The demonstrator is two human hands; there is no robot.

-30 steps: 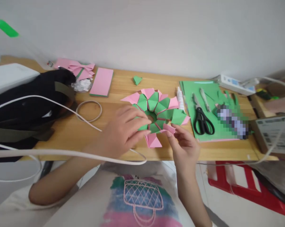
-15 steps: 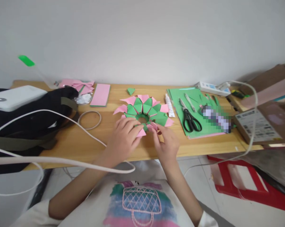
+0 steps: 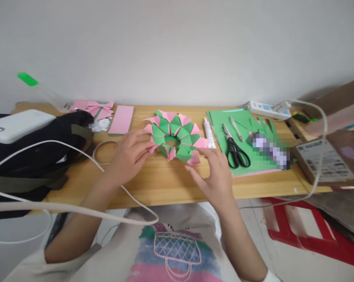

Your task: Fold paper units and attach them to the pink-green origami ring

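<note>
A folded paper ring [image 3: 189, 140] of green segments with pink pointed tips and a round hole lies in the middle of the wooden table. My left hand [image 3: 131, 154] is at its left side, thumb and fingers closed about a pink tip there. My right hand [image 3: 216, 176] is at the ring's front right, thumb and fingers spread apart. Its fingertips are close by a pink tip; whether they touch it I cannot tell. Just right of the ring lies a white glue tube [image 3: 209, 134].
Black-handled scissors [image 3: 236, 152] and a craft knife [image 3: 236, 128] lie on green paper sheets [image 3: 218, 117]. Pink paper [image 3: 121, 120] and a folded pink piece [image 3: 100, 108] are at the back left. A white cable [image 3: 85, 213] crosses in front. A cardboard box [image 3: 326, 162] stands right.
My right hand has opened out of its pinch at the ring's front. My left hand has moved left to the ring's side. The ring appears turned, and its front edge is now uncovered.
</note>
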